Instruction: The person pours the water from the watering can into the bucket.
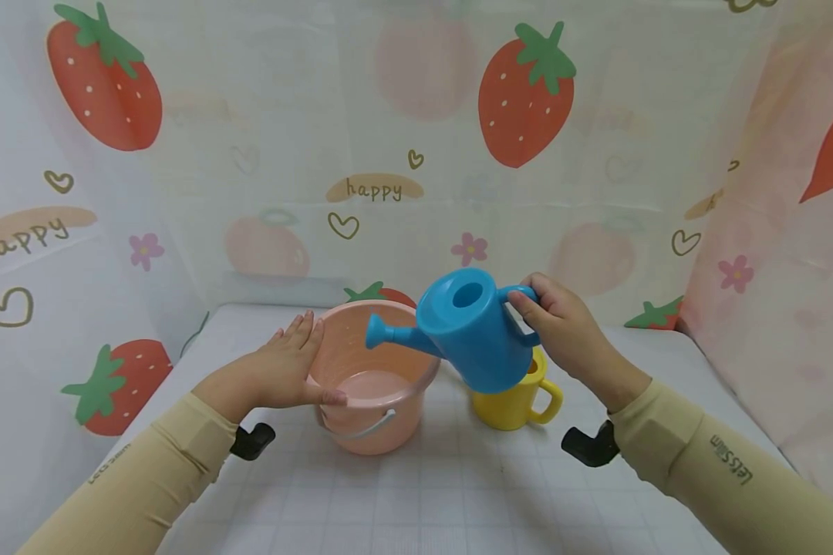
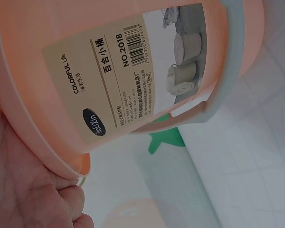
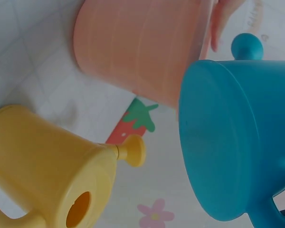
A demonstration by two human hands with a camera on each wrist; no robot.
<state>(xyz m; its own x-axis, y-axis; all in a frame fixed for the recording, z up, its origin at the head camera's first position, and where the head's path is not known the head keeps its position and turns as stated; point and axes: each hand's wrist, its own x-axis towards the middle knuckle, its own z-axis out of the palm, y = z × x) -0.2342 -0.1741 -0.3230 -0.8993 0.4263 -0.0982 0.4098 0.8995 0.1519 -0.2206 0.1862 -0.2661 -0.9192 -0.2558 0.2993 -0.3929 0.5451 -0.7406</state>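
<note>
My right hand [image 1: 562, 320] grips the handle of a blue toy watering can [image 1: 482, 339], raised and tilted with its spout reaching left over the pink bucket [image 1: 382, 428]. In the right wrist view the blue can [image 3: 223, 142] shows its base and part of its handle. My left hand [image 1: 284, 366] rests on the bucket's left rim, fingers straight and thumb across the front rim. From the left wrist the bucket [image 2: 61, 95] fills much of the view, with a printed label on its side. Inside, the bucket's floor is visible.
A yellow watering can [image 1: 503, 408] stands on the white table [image 1: 416, 501] right of the bucket, partly hidden behind the blue can. Its spout [image 3: 135, 150] points toward the back. A strawberry-printed curtain [image 1: 284, 116] encloses the table at the back and sides.
</note>
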